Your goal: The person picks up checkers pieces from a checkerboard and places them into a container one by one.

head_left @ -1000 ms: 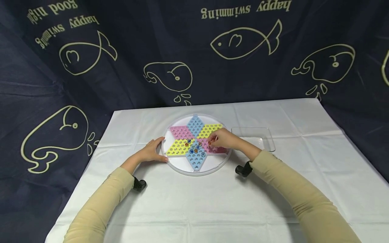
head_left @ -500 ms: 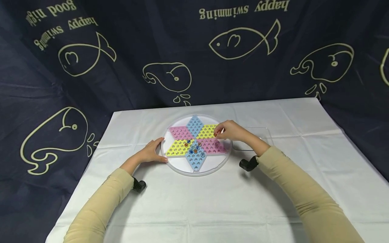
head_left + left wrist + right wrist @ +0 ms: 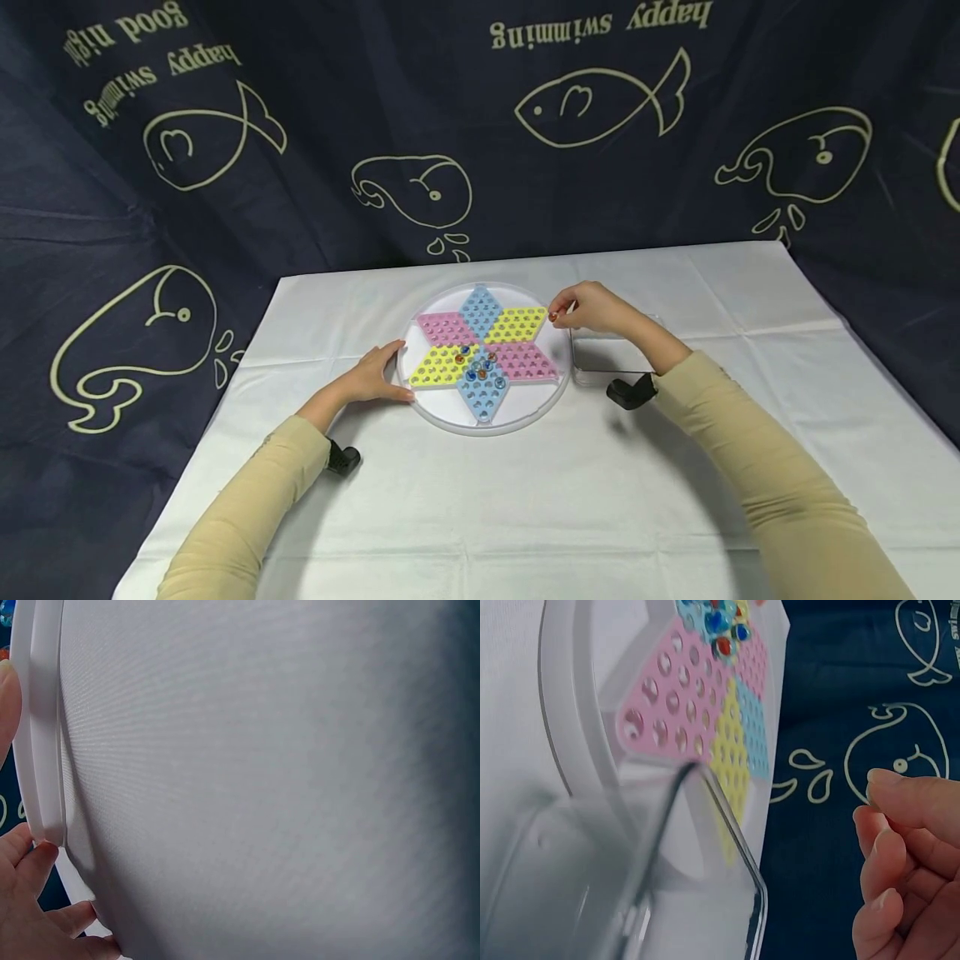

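Note:
A round white Chinese checkers board with a blue, pink and yellow star lies on the table. Several blue, orange and clear marbles sit in its holes near the centre and in the front blue point. My left hand is spread at the board's left side, thumb and fingertips touching the rim. Just off the right rim, my right hand pinches an orange-red marble between thumb and fingers. In the right wrist view, that marble is hidden behind the fingertips.
A clear plastic box stands right of the board, partly beneath my right forearm; its rim looms close in the right wrist view. White cloth covers the table. A dark curtain with fish drawings hangs behind the far edge.
My right hand has lifted the orange-red marble from the pink right point and carried it back and right, past the yellow point to beyond the rim. The left hand has stayed put.

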Available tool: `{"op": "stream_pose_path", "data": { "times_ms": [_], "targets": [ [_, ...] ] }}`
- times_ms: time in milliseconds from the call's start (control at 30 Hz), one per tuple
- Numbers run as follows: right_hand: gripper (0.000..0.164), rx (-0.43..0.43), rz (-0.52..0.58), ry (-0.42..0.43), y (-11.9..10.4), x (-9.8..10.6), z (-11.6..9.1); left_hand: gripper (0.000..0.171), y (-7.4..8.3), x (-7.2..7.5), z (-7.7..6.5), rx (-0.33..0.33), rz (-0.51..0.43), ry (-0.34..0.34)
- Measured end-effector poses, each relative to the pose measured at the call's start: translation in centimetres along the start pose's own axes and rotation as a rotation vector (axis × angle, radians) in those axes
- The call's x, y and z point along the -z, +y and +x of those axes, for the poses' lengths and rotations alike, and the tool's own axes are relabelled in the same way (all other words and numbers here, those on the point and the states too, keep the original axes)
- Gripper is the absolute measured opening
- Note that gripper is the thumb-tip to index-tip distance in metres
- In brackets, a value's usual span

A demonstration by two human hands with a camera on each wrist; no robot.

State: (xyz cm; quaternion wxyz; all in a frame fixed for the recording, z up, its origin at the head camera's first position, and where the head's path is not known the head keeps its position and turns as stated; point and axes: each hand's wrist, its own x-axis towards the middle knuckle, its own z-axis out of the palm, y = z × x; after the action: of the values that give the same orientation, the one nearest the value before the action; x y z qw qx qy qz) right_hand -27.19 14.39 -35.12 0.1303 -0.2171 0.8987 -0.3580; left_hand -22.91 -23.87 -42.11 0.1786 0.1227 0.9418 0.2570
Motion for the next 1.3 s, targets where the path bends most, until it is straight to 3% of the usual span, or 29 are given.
{"op": "stream_pose_path", "data": {
  "times_ms": [300, 1300],
  "targets": [
    [0.016, -0.063, -0.027, 0.021, 1.0, 1.5, -0.5, 0.108, -0.1, -0.1, 0.0, -0.005, -0.011, 0.002],
    [0.034, -0.161, 0.117, 0.023, 5.8, 4.4, -2.9, 0.109, -0.2, -0.2, 0.0, -0.012, -0.007, -0.006]
  ]
}}
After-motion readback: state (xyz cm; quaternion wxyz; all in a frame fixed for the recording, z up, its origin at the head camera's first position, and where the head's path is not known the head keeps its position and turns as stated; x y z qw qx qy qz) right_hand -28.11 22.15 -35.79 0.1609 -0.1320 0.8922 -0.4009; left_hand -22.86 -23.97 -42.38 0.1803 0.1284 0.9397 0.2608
